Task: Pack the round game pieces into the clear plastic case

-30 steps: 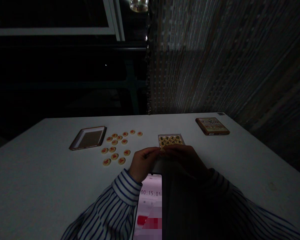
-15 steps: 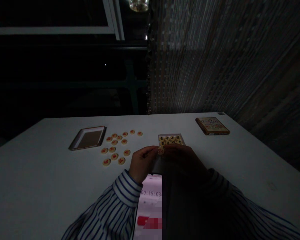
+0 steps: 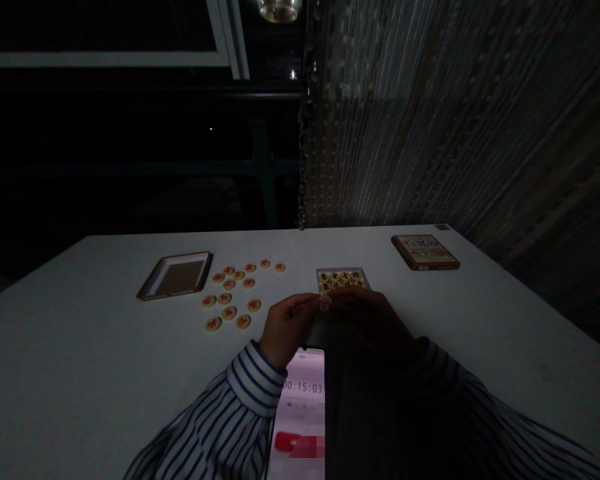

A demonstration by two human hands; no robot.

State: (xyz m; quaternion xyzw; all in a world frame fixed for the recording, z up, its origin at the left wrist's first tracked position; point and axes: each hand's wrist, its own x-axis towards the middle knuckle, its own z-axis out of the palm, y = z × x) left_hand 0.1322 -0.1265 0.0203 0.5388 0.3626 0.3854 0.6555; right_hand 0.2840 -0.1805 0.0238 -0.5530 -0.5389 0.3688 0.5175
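A round Chinese chess piece (image 3: 325, 304) with a red character is pinched between my two hands. My left hand (image 3: 286, 327) grips its left side with thumb and forefinger. From the right, the fingers of my right hand (image 3: 375, 320) meet the same piece; much of that hand lies in shadow. Just beyond my fingers is a small tray (image 3: 318, 272) of black-lettered chess pieces (image 3: 345, 277) in rows, its near part covered by my hands. Several red-lettered chess pieces (image 3: 229, 312) lie scattered on the white table (image 3: 105, 373) to the left of my hands.
An open box half (image 3: 147, 295) with a brown inside lies at the left, past the loose pieces. A printed box (image 3: 425, 252) sits at the back right. Between my forearms a phone (image 3: 300, 400) shows a running timer. A string curtain (image 3: 380, 133) hangs behind the table.
My left hand and the red-lettered piece have shifted slightly right. The piece remains between both hands, and the scattered pieces have not moved.
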